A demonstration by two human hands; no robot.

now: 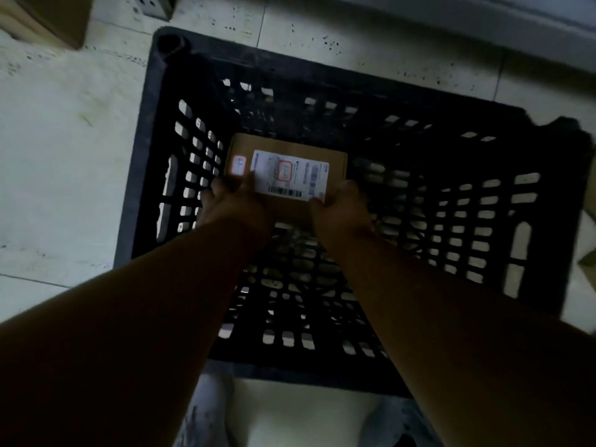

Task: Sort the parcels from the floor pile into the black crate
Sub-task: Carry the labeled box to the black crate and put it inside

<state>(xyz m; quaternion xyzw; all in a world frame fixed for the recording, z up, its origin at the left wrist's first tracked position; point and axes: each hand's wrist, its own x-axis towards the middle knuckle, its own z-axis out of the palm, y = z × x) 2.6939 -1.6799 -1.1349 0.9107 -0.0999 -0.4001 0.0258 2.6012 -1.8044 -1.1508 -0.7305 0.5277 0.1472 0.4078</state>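
Observation:
A small brown cardboard parcel (287, 156) with a white shipping label and a small red-edged sticker is inside the black crate (151, 130), toward its far-left part, low near the bottom. My left hand (235, 204) grips the parcel's near-left edge, thumb on top by the label. At the near-right corner my right hand (342, 208) holds it as well. Both forearms reach down into the crate from the near side. The crate has slotted walls and a slotted floor, and no other parcel shows inside it.
The crate stands on pale speckled floor tiles (64, 156). A brown cardboard box (48, 17) lies at the top left, with a grey object beside it. Another cardboard corner (588, 259) peeks in at the right edge. My legs are just below the crate's near rim.

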